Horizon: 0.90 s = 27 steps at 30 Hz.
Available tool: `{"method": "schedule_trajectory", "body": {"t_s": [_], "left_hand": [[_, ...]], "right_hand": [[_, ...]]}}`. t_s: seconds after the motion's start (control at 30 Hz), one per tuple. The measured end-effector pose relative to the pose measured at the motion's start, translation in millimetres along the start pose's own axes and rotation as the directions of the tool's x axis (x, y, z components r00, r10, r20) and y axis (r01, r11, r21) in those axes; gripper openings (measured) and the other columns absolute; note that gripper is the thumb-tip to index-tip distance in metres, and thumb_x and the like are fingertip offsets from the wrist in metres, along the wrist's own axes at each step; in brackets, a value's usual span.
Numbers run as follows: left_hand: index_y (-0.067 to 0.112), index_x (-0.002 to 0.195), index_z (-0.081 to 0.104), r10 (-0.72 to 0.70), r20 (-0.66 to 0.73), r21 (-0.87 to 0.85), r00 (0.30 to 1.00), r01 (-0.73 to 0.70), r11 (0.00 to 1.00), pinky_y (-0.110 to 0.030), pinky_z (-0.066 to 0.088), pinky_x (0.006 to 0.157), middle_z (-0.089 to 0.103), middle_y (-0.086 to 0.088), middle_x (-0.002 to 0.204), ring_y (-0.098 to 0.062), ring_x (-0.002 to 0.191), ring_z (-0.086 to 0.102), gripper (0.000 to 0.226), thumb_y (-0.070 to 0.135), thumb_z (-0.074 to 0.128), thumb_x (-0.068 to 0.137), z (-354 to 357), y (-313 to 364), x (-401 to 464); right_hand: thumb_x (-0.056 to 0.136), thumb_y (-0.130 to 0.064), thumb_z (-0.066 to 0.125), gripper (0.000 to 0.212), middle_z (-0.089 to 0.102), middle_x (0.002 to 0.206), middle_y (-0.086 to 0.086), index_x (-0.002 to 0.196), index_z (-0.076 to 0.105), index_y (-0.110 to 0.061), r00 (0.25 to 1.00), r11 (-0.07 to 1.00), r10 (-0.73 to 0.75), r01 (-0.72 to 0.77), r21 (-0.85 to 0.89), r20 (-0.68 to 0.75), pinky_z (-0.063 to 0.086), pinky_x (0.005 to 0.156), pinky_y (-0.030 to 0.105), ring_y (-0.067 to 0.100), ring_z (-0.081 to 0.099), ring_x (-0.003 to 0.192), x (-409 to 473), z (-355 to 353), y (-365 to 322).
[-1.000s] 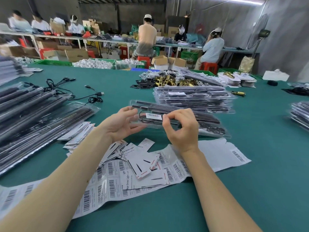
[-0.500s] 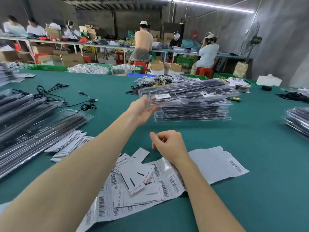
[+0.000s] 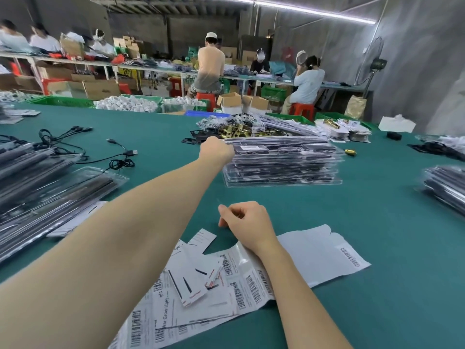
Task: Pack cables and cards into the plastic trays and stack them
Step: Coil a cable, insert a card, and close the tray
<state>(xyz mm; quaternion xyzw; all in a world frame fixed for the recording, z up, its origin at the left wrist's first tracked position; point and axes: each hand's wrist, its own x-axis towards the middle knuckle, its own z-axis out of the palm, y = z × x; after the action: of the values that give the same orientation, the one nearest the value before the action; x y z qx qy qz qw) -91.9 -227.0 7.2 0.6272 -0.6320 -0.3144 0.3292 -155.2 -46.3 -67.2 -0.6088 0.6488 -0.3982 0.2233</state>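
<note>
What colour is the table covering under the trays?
Dark teal green table covering, plain and unpatterned, seen clearly in the head view.

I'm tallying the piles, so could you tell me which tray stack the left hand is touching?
The middle stack, straight ahead; the left hand is at its top tray's end.

Behind the green table (image 3: 377, 248) a standing fan (image 3: 372, 64) (far right) rises beside seated workers (image 3: 308, 81) and cardboard boxes (image 3: 100, 89).

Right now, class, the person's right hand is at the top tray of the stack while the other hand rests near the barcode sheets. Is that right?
Not quite. The head view shows the left hand at the top tray of the stack; the right hand rests near the barcode sheets.
</note>
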Motion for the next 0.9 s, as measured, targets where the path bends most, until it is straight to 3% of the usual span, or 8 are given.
{"method": "schedule_trajectory", "body": {"t_s": [0.17, 0.23, 0.33, 0.47, 0.57, 0.63, 0.8, 0.9], "left_hand": [[0.013, 0.069, 0.043, 0.001, -0.047, -0.109, 0.999, -0.006, 0.994, -0.023, 0.037, 0.046, 0.045, -0.002, 0.064, -0.017, 0.052, 0.041, 0.034, 0.029, 0.061, 0.094, -0.9, -9.1, 1.9], [0.014, 0.092, 0.053, 0.009, -0.079, -0.187, 0.997, -0.023, 0.982, -0.024, 0.039, 0.051, 0.054, -0.003, 0.087, -0.017, 0.065, 0.049, 0.014, 0.026, 0.059, 0.094, -6.5, -12.0, -7.3], [0.016, 0.116, 0.052, 0.082, -0.087, -0.226, 0.993, -0.100, 0.969, -0.022, 0.037, 0.055, 0.056, -0.001, 0.110, -0.011, 0.081, 0.054, 0.027, 0.030, 0.059, 0.094, -13.2, -21.6, -37.5], [0.024, 0.098, 0.059, 0.280, 0.090, 0.005, 0.956, -0.281, 0.960, -0.027, 0.048, 0.070, 0.063, 0.010, 0.095, -0.010, 0.088, 0.060, 0.015, 0.037, 0.060, 0.091, -21.2, -42.4, -104.6], [0.029, 0.090, 0.057, 0.402, 0.060, 0.236, 0.914, -0.404, 0.884, -0.033, 0.047, 0.075, 0.063, 0.011, 0.094, -0.014, 0.089, 0.059, 0.020, 0.048, 0.054, 0.092, -25.0, -62.6, -155.1], [0.027, 0.090, 0.056, 0.478, 0.027, 0.316, 0.878, -0.461, 0.829, -0.033, 0.044, 0.072, 0.061, 0.010, 0.093, -0.014, 0.087, 0.056, 0.023, 0.049, 0.050, 0.096, -26.6, -75.8, -175.2], [0.025, 0.096, 0.060, 0.518, 0.109, 0.310, 0.848, -0.525, 0.793, -0.034, 0.047, 0.077, 0.061, 0.009, 0.094, -0.015, 0.093, 0.054, 0.022, 0.043, 0.049, 0.100, -30.7, -105.3, -175.7], [0.022, 0.091, 0.062, 0.599, 0.156, 0.269, 0.785, -0.618, 0.739, -0.035, 0.049, 0.075, 0.061, 0.008, 0.088, -0.015, 0.089, 0.053, 0.025, 0.042, 0.049, 0.100, -32.1, -107.8, -172.6]], "right_hand": [[0.092, -0.046, 0.059, 0.038, 0.073, 0.070, 0.000, 0.061, 0.073, -0.031, 1.000, 0.999, 0.024, -0.024, 0.025, -0.004, 0.055, 0.077, 0.035, 0.021, 0.067, 0.073, 0.4, -1.9, -0.8], [0.093, -0.046, 0.059, 0.038, 0.073, 0.069, -0.005, 0.062, 0.073, -0.030, 0.999, 0.998, 0.046, -0.046, 0.045, -0.002, 0.055, 0.078, 0.034, 0.018, 0.067, 0.071, 0.1, -2.9, -1.6], [0.093, -0.044, 0.060, 0.039, 0.072, 0.067, -0.008, 0.061, 0.073, -0.028, 0.996, 0.993, 0.085, -0.084, 0.087, -0.007, 0.054, 0.073, 0.031, 0.011, 0.060, 0.059, 0.7, -4.3, -3.1], [0.096, -0.036, 0.059, 0.042, 0.067, 0.056, -0.009, 0.057, 0.069, -0.022, 0.991, 0.981, 0.118, -0.108, 0.164, -0.058, 0.045, 0.056, 0.018, 0.007, 0.055, 0.047, 3.5, -10.9, -4.1], [0.097, -0.033, 0.058, 0.044, 0.059, 0.047, -0.004, 0.056, 0.063, -0.018, 0.981, 0.979, 0.124, -0.096, 0.182, -0.149, 0.042, 0.055, 0.023, 0.009, 0.054, 0.043, 6.3, -17.6, -1.7], [0.097, -0.034, 0.058, 0.042, 0.061, 0.048, -0.008, 0.060, 0.067, -0.017, 0.971, 0.990, 0.085, -0.058, 0.126, -0.223, 0.042, 0.053, 0.017, 0.006, 0.052, 0.040, 5.4, -22.3, 2.5], [0.097, -0.037, 0.059, 0.042, 0.067, 0.060, -0.015, 0.059, 0.069, -0.022, 0.948, 1.000, 0.030, -0.031, 0.000, -0.317, 0.046, 0.065, 0.026, 0.007, 0.057, 0.052, 1.7, -23.5, 16.2], [0.096, -0.038, 0.060, 0.042, 0.068, 0.063, -0.018, 0.058, 0.069, -0.023, 0.945, 0.997, -0.005, -0.020, -0.072, -0.328, 0.047, 0.067, 0.024, 0.009, 0.062, 0.062, 0.6, -23.9, 19.8]]}}
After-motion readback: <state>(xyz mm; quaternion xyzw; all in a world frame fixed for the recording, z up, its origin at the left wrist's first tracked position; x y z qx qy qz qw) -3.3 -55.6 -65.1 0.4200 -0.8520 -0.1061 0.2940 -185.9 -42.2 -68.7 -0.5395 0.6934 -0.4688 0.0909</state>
